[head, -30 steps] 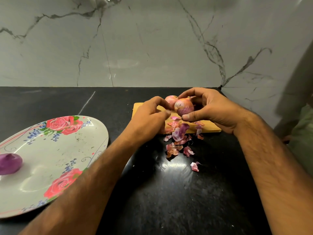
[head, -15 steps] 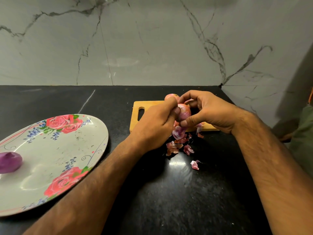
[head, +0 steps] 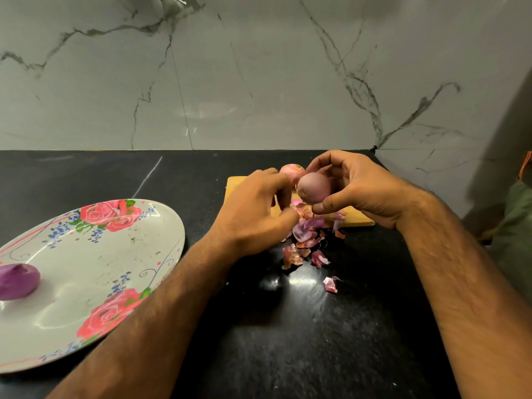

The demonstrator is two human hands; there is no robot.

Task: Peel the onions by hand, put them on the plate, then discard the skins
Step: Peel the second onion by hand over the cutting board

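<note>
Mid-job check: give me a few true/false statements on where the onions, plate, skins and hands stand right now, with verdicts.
1. The right hand holds an onion. True.
2. Three peeled onions lie on the plate. False: only one peeled onion lies there, near its left edge.
3. Loose skins lie on the black counter by the cutting board. True.
4. No unpeeled onion is left. False: an unpeeled onion sits at the cutting board's far edge, behind the hands.
5. The left hand rests flat on the plate. False: it is beside the onion, fingers curled.
</note>
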